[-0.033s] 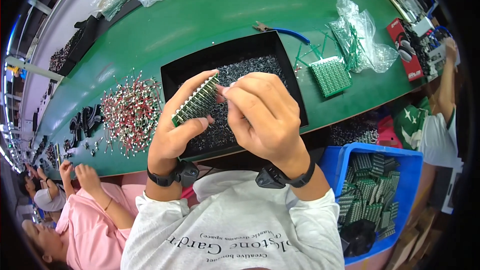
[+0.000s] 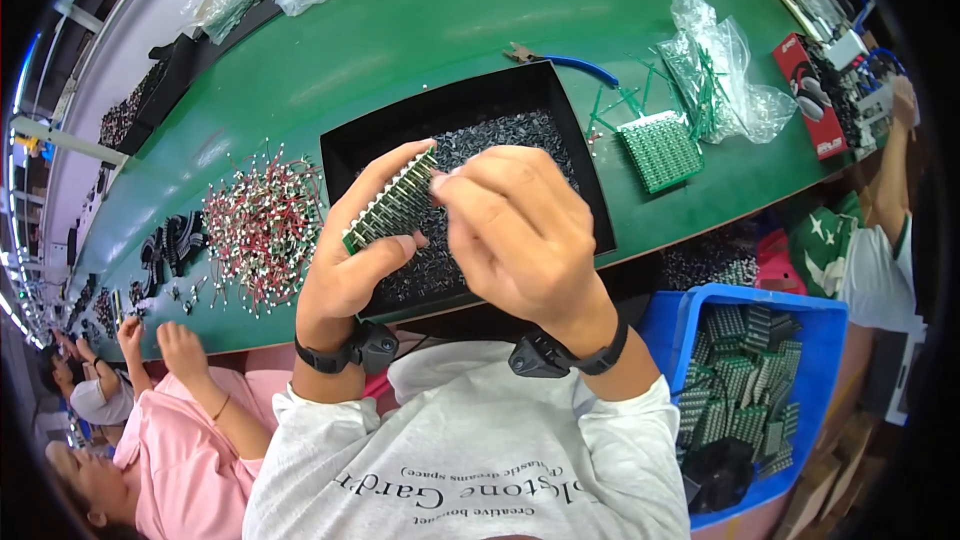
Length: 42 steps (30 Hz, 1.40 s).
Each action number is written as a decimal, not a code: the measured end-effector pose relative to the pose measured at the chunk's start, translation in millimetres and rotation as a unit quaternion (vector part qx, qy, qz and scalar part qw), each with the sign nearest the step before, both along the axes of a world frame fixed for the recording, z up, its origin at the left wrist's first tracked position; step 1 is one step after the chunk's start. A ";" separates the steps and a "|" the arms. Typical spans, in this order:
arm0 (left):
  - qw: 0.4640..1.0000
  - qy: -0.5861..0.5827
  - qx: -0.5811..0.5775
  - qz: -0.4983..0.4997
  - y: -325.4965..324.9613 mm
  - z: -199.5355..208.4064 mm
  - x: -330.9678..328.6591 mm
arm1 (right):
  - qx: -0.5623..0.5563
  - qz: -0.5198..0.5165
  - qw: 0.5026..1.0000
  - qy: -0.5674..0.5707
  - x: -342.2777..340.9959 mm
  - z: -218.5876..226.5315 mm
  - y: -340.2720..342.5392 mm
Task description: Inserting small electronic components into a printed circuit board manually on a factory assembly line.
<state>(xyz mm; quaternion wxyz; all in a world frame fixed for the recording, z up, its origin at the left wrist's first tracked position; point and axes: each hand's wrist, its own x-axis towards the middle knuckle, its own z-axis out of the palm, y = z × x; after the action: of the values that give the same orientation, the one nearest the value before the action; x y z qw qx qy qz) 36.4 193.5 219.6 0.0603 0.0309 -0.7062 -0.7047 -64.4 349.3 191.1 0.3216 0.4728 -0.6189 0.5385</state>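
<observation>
Over a black tray of small dark parts, my left hand grips a green circuit board panel by its edges. The panel is tilted, and rows of small metal-and-dark components stand out from its face. My right hand is closed in a pinch, its fingertips at the panel's right edge. Whatever those fingertips hold, if anything, is too small to make out. Loose dark parts fill the tray beneath both hands.
Left of the tray lies a heap of red-and-white wired parts. To the right are another green panel, blue-handled cutters, green strips and a plastic bag. A blue bin holds many panels. A person in pink works at left.
My right hand has shifted slightly left, its fingertips a little closer to the panel. The left hand and panel stay nearly still. The neighbour's hand at left has moved slightly.
</observation>
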 end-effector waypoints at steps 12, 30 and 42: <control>0.999 0.043 -0.017 0.028 -8.7 -4.3 3.9 | 0.050 0.115 0.992 -0.019 10.6 -8.1 4.1; 0.989 0.054 -0.134 0.024 -11.9 -12.0 -0.7 | 0.065 0.071 0.995 -0.012 17.9 -6.4 -1.8; 1.000 0.025 -0.010 0.016 -9.7 -7.7 4.6 | 0.020 0.045 0.998 -0.039 6.4 -6.4 1.4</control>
<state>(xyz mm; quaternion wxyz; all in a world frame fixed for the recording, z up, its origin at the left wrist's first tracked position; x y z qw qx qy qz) 41.0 183.7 211.9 0.0890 0.0239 -0.7109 -0.6972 -58.0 350.7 184.7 0.2628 0.4853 -0.6199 0.5578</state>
